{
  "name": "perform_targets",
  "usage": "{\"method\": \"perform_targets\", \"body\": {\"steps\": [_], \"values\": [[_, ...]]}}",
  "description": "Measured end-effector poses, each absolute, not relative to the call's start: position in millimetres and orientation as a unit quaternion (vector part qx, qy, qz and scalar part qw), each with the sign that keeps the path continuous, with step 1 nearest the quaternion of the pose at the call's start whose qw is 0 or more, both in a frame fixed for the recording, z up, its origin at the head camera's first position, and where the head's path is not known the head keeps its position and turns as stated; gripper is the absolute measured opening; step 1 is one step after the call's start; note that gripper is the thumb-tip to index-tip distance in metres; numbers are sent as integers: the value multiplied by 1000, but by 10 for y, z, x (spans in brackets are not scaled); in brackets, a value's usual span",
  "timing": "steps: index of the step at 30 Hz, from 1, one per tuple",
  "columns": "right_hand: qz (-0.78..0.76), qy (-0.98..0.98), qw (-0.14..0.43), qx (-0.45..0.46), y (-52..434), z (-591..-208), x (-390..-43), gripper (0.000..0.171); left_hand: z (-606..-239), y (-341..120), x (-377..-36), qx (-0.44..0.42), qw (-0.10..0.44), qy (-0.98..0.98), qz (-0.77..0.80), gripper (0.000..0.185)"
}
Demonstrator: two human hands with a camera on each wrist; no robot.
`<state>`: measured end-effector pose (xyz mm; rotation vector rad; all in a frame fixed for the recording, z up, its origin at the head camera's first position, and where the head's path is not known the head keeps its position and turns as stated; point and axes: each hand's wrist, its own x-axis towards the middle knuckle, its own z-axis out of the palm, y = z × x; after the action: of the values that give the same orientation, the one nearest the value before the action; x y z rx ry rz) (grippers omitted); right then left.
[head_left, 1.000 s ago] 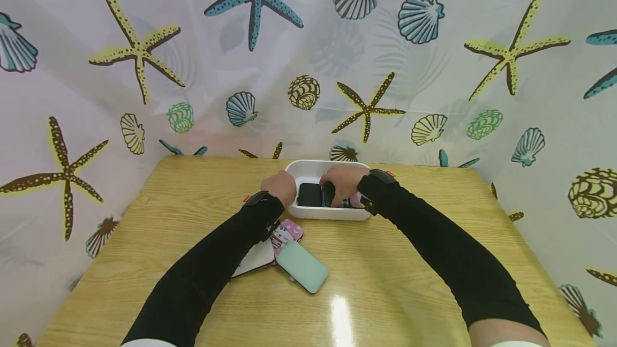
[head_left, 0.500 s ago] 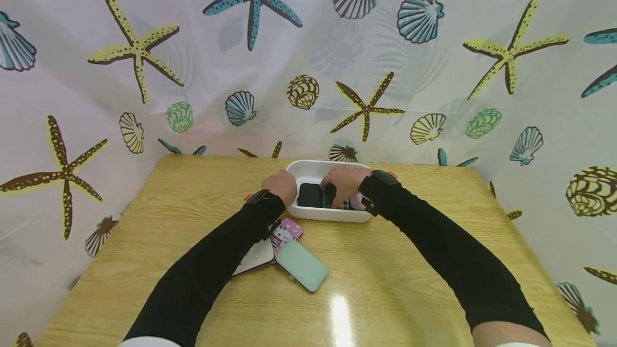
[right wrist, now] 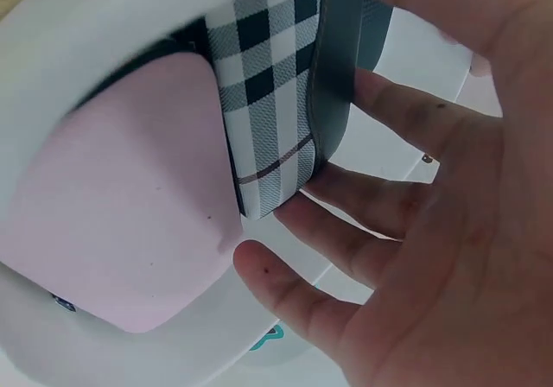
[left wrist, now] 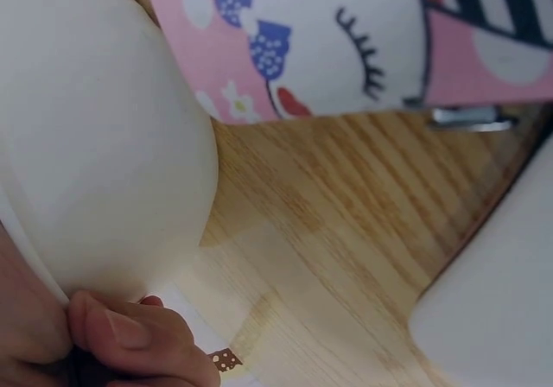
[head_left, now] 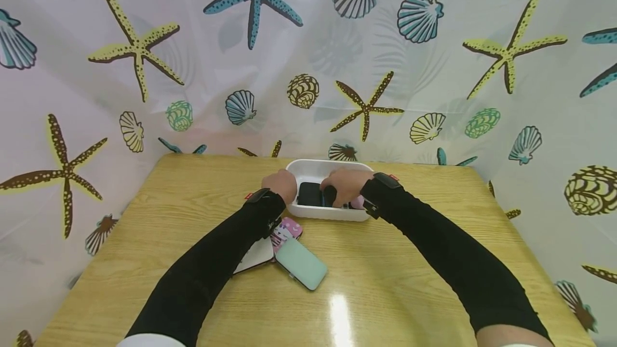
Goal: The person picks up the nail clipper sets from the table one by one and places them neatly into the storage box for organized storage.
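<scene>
A white plastic bin stands at the back of the table. My left hand grips its left rim, the fingers curled over the edge in the left wrist view. Inside the bin, my right hand holds a dark wallet between thumb and fingers. Left of it lies a black wallet. In the right wrist view, a black-and-white plaid wallet presses against the dark one, with the fingertips close to its edge. A pale pink case sits beside the plaid one.
Outside the bin, a pink wallet with a cartoon face, a mint-green wallet and a white case lie on the wooden table. The left forearm partly covers the white case. A seashell-patterned curtain hangs behind.
My right hand has shifted very slightly within the bin, covering more of the plaid wallet. The left hand and the wallets on the table stay where they were.
</scene>
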<state>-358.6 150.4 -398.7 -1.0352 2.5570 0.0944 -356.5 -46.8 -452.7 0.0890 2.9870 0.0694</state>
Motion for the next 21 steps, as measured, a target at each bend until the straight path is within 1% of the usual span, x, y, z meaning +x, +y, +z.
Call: {"method": "perform_targets", "body": {"steps": [6, 10, 12, 17, 19, 21], "values": [[15, 907, 180, -379, 1538, -4026, -3593, 53, -4520, -466, -3560, 31, 76, 996, 20, 27], [-8, 911, 166, -379, 1535, -4002, -3526, 51, -4531, -467, -3555, 32, 79, 996, 19, 27], [-24, 910, 131, -393, 1532, -3980, -3467, 46, -4531, -465, -3555, 31, 84, 996, 19, 26], [-71, 879, 2, -472, 1481, -3904, -3173, 29, -4515, -465, -3555, 37, 90, 995, 25, 25], [-74, 859, -23, -506, 1429, -3902, -3007, 27, -4504, -471, -3546, 41, 87, 995, 25, 26], [-65, 839, -28, -539, 1369, -3948, -2845, 30, -4488, -480, -3529, 39, 82, 995, 27, 26]]}}
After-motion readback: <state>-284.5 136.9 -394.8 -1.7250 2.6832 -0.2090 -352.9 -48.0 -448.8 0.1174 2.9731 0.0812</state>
